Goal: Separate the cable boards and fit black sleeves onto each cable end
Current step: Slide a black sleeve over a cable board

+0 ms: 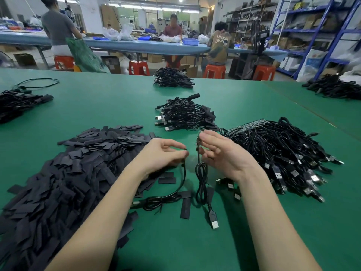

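My left hand (163, 154) pinches the end of a black USB cable (166, 198) whose coil lies on the green table (117, 106). My right hand (220, 153) pinches a small cable board (198, 142) from which a second black cable (202, 184) hangs, its USB plug (214, 222) on the table. A large heap of flat black sleeves (78, 169) lies to the left. To the right sits a pile of cables still joined to a board strip (277, 149). A pile of sleeved cables (185, 114) rests beyond my hands.
More cable bundles lie at the far middle (172, 78), far left (17, 103) and far right (336, 88). Loose sleeves (185, 208) lie between my forearms. Several people work at a long blue bench (136, 45) behind; shelving (312, 32) stands at right.
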### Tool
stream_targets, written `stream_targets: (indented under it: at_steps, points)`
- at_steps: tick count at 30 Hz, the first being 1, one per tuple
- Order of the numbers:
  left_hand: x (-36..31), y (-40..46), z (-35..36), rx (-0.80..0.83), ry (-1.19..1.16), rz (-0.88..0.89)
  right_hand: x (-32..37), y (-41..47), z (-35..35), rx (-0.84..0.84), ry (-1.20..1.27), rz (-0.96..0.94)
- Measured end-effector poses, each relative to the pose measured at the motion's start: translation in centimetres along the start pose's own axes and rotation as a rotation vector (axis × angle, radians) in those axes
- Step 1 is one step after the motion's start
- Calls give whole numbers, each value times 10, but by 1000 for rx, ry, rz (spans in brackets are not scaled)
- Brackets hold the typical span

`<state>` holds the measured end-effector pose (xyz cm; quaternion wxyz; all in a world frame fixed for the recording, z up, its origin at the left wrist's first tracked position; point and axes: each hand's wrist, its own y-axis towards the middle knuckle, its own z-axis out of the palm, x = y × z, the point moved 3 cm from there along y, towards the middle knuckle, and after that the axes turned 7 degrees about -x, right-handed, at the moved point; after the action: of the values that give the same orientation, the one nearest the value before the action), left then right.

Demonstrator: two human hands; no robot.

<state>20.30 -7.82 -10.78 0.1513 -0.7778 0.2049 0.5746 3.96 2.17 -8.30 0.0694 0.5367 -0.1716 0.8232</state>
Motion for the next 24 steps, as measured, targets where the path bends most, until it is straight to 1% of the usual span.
stream_targets:
  at_steps: [1, 2, 3, 4, 5, 6, 7, 8, 9, 11, 12, 13, 14, 15, 16, 17, 20, 22, 24]
  points:
    - [-2, 1, 0, -72, 163, 113, 2, 1, 1, -29, -97, -35]
    - [-5, 1, 1, -140, 226, 180, 2, 3, 4, -61, -166, -65]
    - [-8, 0, 2, -179, 201, 200, 2, 4, 6, -93, -193, -89]
    - [-10, 1, 5, -169, 64, 161, 1, 6, 8, -119, -189, -107]
    - [-10, 1, 10, -105, -132, 72, 0, 7, 9, -138, -174, -116]
    - [-10, 0, 16, -3, -302, -13, -1, 8, 9, -149, -164, -120]
    - [-9, -1, 20, 72, -401, -54, -3, 8, 10, -150, -153, -118]
    - [-8, -2, 23, 104, -429, -66, -4, 8, 10, -141, -135, -115]
    - [-7, -2, 23, 100, -437, -69, -6, 8, 10, -128, -108, -108]
    - [-6, -2, 17, 44, -472, -93, -8, 9, 11, -123, -86, -102]
    - [-6, -1, 13, 21, -506, -113, -9, 10, 10, -144, -159, -130]
    - [-7, 0, 7, 15, -553, -130, -10, 11, 10, -173, -329, -187]
    - [-9, -1, 2, 24, -610, -142, -11, 12, 10, -188, -558, -265]
    - [-10, -1, -3, 48, -662, -153, -13, 12, 13, -168, -770, -334]
    - [-10, -2, -7, 78, -703, -165, -16, 12, 17, -116, -929, -379]
    - [-10, -3, -10, 110, -731, -178, -21, 12, 22, -59, -1033, -392]
    - [-9, -7, -12, 170, -701, -206, -34, 14, 33, 36, -1230, -375]
    - [-10, -9, -9, 194, -669, -217, -40, 15, 36, 23, -1314, -358]
    - [-11, -9, -8, 192, -663, -222, -42, 15, 38, -28, -1347, -348]
